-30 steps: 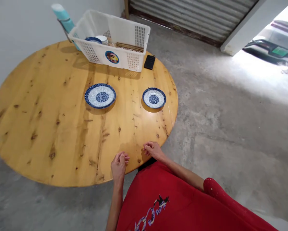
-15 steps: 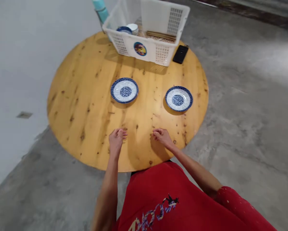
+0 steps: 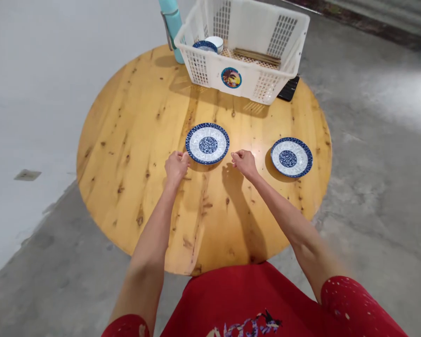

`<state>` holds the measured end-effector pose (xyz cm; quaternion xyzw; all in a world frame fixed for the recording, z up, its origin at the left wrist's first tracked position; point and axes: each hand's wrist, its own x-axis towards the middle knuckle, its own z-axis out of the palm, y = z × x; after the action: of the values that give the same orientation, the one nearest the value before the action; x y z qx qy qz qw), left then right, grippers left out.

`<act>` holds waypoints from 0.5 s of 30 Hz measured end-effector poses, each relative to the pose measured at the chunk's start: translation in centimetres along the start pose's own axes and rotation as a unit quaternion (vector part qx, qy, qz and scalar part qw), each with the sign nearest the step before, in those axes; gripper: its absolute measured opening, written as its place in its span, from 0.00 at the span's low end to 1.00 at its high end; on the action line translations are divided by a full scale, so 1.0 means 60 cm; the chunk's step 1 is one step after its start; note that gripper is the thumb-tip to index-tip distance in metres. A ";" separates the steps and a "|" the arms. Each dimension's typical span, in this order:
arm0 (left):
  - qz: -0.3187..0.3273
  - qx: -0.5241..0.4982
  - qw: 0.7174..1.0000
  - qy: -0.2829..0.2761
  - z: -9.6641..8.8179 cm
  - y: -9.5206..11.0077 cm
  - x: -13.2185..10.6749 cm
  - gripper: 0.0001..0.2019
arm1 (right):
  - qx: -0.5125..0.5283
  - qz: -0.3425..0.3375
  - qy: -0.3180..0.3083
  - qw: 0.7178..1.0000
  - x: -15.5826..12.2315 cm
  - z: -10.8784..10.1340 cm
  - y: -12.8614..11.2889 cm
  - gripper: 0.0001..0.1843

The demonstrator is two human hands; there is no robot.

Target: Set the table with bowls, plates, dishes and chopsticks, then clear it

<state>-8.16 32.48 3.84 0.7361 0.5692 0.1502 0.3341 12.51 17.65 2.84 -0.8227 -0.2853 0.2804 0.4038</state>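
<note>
So the table (image 3: pixel 126 140) is a big round wooden one, and the person stands right up against its near rim, probably because that puts the middle within easy reach. The basket (image 3: pixel 244 89) sits at the far side, I'd guess to keep the near wood for working on. The bottle (image 3: pixel 175 28) stands upright just left of it, tucked in by the wall.

Two blue-rimmed plates lie face up: the centre plate (image 3: pixel 207 143) between the hands, and the right plate (image 3: pixel 291 157) off toward the right rim, seemingly parked out of the way. The left hand (image 3: pixel 177 164) is narrow, fingers curled, right at the centre plate's left edge; can't tell if it's touching. The right hand (image 3: pixel 244 161) is loosely bent with nothing visible in it, just off the other edge. That bracketing looks like the handiest way to get at both sides. The phone (image 3: pixel 289 89) pokes out behind the basket's right end.

Room-wise: there's bare wood left of the left hand and toward the belly. It's tighter on the right, with the right plate near the forearm and not far from the drop-off.
</note>
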 end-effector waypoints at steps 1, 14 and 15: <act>0.009 0.032 0.999 -0.007 -0.003 0.000 0.020 0.20 | -0.039 -0.003 0.015 0.999 0.010 0.009 -0.006 0.14; 0.117 0.314 0.932 -0.139 -0.026 0.029 0.138 0.22 | -0.290 0.085 0.054 0.952 0.035 0.064 -0.077 0.18; 0.114 0.331 0.925 -0.147 -0.028 0.034 0.141 0.22 | -0.296 0.088 0.041 0.950 0.035 0.063 -0.081 0.19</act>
<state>-5.04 40.69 5.08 0.8787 0.4429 -0.1196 0.1318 10.14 23.46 4.40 -0.9378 -0.2651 0.1844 0.1271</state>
